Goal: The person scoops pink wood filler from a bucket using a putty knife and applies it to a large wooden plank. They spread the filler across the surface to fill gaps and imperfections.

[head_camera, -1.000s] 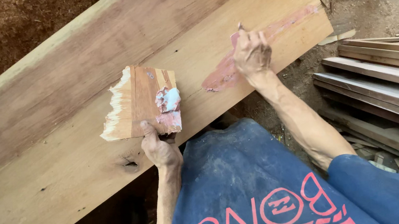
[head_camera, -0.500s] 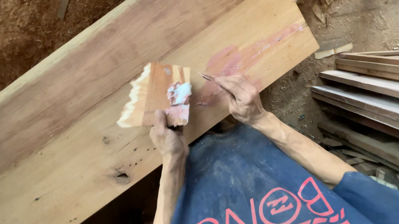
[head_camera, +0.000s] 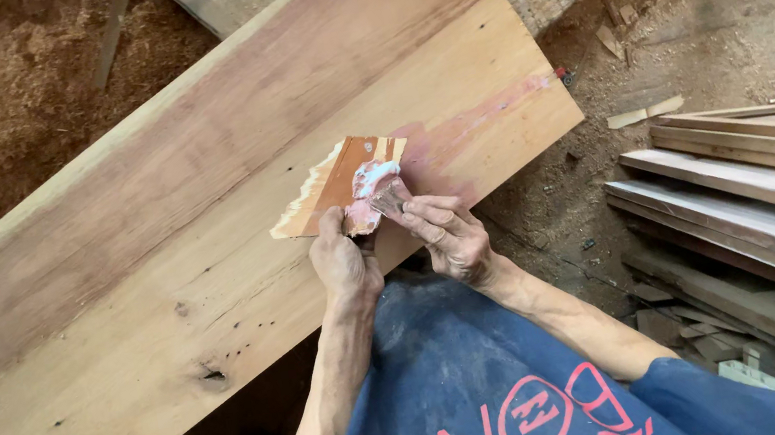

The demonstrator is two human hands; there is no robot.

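Sawdust floor (head_camera: 6, 89), stacked planks (head_camera: 757, 186)

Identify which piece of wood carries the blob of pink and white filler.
The small jagged-edged scrap held by the left hand, resting over the big plank. The plank has only a thin pink smear; the stacked boards at right are bare.

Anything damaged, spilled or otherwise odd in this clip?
Yes. The wood scrap in the left hand has a jagged, splintered edge, as if snapped off. The big plank carries a pinkish filler smear toward its end, plus a dark knot hole. The right hand holds a small scraper at the filler blob.
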